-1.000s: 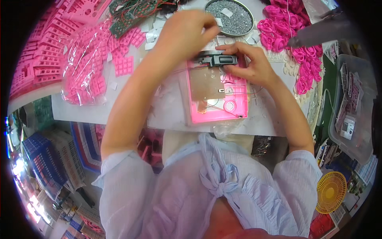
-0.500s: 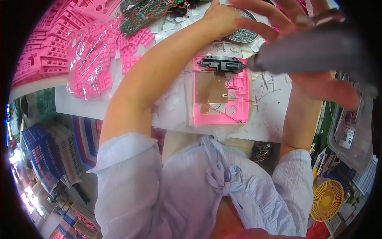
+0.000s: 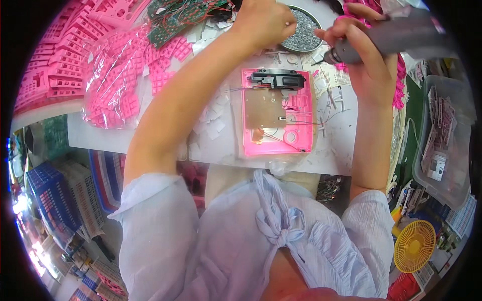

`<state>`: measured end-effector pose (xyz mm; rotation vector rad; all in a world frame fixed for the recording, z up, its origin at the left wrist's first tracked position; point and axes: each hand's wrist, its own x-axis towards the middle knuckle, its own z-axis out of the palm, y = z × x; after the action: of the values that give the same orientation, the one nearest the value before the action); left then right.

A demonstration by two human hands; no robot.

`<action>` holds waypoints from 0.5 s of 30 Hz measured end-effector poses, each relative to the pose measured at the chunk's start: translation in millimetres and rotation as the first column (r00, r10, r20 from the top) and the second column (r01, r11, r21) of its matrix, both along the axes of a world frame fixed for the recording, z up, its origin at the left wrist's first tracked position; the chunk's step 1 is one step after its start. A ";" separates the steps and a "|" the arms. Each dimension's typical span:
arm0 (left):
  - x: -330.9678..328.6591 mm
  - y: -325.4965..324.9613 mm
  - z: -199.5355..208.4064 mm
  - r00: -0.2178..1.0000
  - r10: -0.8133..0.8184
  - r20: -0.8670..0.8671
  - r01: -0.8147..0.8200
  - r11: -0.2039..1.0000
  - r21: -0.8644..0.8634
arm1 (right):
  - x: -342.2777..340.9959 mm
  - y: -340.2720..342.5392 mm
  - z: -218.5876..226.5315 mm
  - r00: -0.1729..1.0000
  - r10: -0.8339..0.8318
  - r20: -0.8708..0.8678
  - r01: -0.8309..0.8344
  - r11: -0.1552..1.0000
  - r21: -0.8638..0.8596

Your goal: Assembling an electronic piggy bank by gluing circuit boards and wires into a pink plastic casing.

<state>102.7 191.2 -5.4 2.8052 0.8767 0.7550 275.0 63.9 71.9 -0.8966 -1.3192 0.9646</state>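
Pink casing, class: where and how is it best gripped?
Likely take the pink casing by its near wall, coming from the person's side: it lies flat, open side up, with that wall mostly bare, while a black module sits along the far end and thin wires trail over its right side.

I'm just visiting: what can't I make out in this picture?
All in the head view:
- Left grip: curled closed, so anything inside is hidden.
- Floor of the pink case under the brown board: the board covers it.
- Grey metal bits: too small to tell singly.
- Far end of the grey tool: blurred toward the right.
- Green circuit boards: partly cut off by the top edge.
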 end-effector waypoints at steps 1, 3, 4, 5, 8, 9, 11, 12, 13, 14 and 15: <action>-8.2 -16.3 4.8 0.990 -0.078 0.119 0.082 0.996 -0.024 | 4.8 -5.9 -1.4 0.992 0.067 -0.110 -0.062 0.997 0.043; -34.0 -61.2 9.3 0.942 -0.201 0.270 0.209 0.978 -0.003 | 5.7 -21.5 -5.4 0.919 0.221 -0.325 -0.182 0.972 0.148; -45.6 -84.8 12.7 0.941 -0.194 0.276 0.224 0.971 -0.081 | -11.2 -35.3 2.3 0.912 0.207 -0.355 -0.150 0.972 0.182; -53.7 -104.8 15.0 0.941 -0.186 0.284 0.237 0.959 -0.157 | -16.8 -39.4 6.9 0.911 0.283 -0.301 -0.216 0.947 0.236; -57.5 -139.2 12.4 0.899 -0.139 0.415 0.232 0.955 -0.182 | -22.3 -41.7 8.6 0.870 0.463 -0.169 -0.388 0.854 0.346; -58.2 -144.7 10.7 0.897 -0.121 0.424 0.220 0.956 -0.194 | -23.2 -41.8 8.9 0.867 0.469 -0.171 -0.399 0.857 0.326; -59.1 -151.8 7.4 0.894 -0.083 0.441 0.196 0.956 -0.217 | -25.8 -43.5 13.2 0.859 0.481 -0.174 -0.423 0.860 0.287; -58.2 -153.2 6.7 0.886 -0.076 0.458 0.196 0.955 -0.222 | -26.2 -45.1 17.0 0.858 0.485 -0.171 -0.434 0.861 0.265; -57.5 -154.2 6.1 0.877 -0.068 0.475 0.196 0.954 -0.227 | -26.7 -46.2 20.0 0.856 0.489 -0.169 -0.445 0.862 0.243; -56.7 -154.6 5.9 0.869 -0.059 0.492 0.196 0.953 -0.232 | -27.5 -46.4 20.9 0.852 0.492 -0.177 -0.450 0.862 0.232; -55.9 -154.9 5.7 0.860 -0.060 0.506 0.203 0.951 -0.232 | -28.2 -46.8 21.7 0.849 0.495 -0.185 -0.455 0.862 0.223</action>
<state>46.8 36.4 0.3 2.2352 0.6265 1.1542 246.8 17.1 93.6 -0.3018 -1.4196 1.2756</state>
